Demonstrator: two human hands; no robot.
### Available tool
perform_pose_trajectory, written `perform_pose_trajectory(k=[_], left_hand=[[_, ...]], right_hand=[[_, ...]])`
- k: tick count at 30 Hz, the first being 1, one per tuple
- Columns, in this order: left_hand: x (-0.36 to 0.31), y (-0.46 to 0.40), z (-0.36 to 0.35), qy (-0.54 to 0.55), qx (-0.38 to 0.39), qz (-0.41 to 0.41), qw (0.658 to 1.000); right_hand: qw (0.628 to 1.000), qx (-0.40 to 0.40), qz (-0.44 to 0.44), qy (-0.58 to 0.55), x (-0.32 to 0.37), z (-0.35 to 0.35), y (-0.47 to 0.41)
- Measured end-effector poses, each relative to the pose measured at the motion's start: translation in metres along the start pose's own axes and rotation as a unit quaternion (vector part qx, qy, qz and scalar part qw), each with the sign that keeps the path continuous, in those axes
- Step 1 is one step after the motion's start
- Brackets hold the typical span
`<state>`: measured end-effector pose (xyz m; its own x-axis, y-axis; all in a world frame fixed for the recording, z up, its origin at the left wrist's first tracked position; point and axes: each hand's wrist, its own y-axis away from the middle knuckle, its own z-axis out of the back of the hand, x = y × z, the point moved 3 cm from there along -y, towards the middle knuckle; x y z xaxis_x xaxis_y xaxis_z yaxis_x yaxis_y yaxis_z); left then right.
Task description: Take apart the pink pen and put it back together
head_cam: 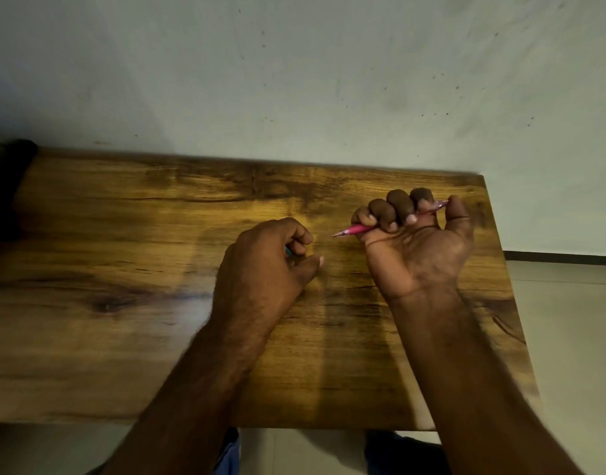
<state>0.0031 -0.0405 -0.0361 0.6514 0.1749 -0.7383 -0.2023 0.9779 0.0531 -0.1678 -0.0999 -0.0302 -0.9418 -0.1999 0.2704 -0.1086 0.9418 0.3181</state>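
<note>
My right hand (418, 241) is turned palm up above the right part of the wooden table (123, 234), with its fingers curled round the pink pen (354, 230). The pen lies across the fist, its pointed tip sticking out to the left and its paler, clear end poking out past the thumb on the right. My left hand (270, 265) rests on the table to the left of the pen tip, its fingers curled in. A small teal thing (288, 251) shows between those fingers; most of it is hidden.
A pale wall rises behind the table's far edge. A dark object (7, 186) sits at the table's far left corner. The right edge of the table runs close to my right forearm, with tiled floor beyond it. Blue-clad knees (397, 450) show under the near edge.
</note>
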Motion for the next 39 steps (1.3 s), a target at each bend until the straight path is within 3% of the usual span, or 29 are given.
perform_pose_trajectory(k=[39], left_hand=[[0.0027, -0.001, -0.003, 0.039, 0.003, 0.007, 0.999]], right_hand=[[0.999, -0.029, 0.009, -0.037, -0.0005, 0.0016, -0.0004]])
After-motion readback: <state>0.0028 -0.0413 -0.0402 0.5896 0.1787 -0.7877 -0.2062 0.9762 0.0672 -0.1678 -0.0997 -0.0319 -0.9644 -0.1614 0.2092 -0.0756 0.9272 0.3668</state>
